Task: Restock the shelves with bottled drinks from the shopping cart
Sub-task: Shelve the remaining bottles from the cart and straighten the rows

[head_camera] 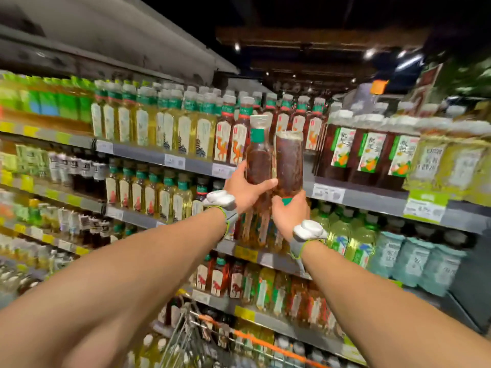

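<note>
Both hands are raised at the centre of the frame toward the upper shelf (148, 155), each grasping one dark tea bottle. The left hand (245, 189) wraps the body of an upright bottle (258, 163). The right hand (289, 216) clasps the neck end of an inverted bottle (289, 160), base up, and the two bottles touch side by side. Held this high, they seem meant for the matching red-labelled bottles (239, 139) just behind, though the inverted one probably needs turning first. That row looks nearly full, and green-labelled bottles (369, 152) crowd it from the right. The shopping cart (186, 333) sits at bottom centre.
</note>
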The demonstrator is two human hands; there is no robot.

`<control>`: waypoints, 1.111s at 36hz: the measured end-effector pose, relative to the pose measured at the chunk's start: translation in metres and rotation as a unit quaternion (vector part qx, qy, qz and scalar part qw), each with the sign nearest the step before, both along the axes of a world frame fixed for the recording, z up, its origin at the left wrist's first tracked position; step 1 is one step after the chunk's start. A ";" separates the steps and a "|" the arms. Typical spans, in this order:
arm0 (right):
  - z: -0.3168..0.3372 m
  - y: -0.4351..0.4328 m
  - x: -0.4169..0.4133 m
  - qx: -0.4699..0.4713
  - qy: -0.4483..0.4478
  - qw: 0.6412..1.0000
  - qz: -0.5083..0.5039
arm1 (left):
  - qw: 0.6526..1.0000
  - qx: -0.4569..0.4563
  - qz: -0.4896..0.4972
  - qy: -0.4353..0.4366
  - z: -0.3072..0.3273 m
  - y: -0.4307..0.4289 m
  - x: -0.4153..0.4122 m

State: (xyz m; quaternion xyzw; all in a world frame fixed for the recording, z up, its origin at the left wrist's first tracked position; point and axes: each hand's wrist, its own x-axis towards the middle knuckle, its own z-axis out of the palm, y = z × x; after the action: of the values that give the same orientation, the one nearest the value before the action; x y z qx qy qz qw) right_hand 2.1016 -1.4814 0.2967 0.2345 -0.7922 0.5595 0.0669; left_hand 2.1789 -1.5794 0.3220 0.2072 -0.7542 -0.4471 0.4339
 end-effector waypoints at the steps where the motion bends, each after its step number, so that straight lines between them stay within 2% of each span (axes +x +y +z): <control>1: 0.010 -0.001 -0.008 -0.006 0.006 1.000 0.008 | 1.000 -0.010 -0.003 0.008 0.012 -0.002 -0.007; 13: 0.095 -0.027 -0.078 -0.024 0.045 0.995 0.088 | 0.996 -0.054 0.009 0.072 0.092 -0.030 -0.070; 18: 0.102 -0.061 -0.126 -0.027 0.052 0.995 0.086 | 0.995 -0.053 0.010 0.085 0.106 -0.045 -0.087; 23: 0.115 -0.062 -0.116 0.011 0.040 0.997 0.058 | 0.997 -0.048 0.030 0.056 0.099 -0.056 -0.105; 29: 0.102 -0.075 -0.129 0.051 0.029 0.998 0.014 | 0.993 -0.086 0.080 -0.008 0.079 -0.061 -0.121; 35: 0.093 -0.086 -0.134 0.072 0.043 0.996 -0.018 | 0.977 -0.114 0.135 -0.116 0.063 -0.067 -0.129; 40: 0.093 -0.090 -0.140 0.104 0.044 0.993 -0.019 | 0.966 -0.147 0.159 -0.139 0.060 -0.072 -0.134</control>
State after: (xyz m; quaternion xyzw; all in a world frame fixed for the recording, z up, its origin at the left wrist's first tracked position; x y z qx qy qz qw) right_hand 1.9613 -1.5710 0.3901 0.2491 -0.8468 0.4617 0.0878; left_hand 2.0452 -1.6510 0.3819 0.3182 -0.8219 -0.2231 0.4164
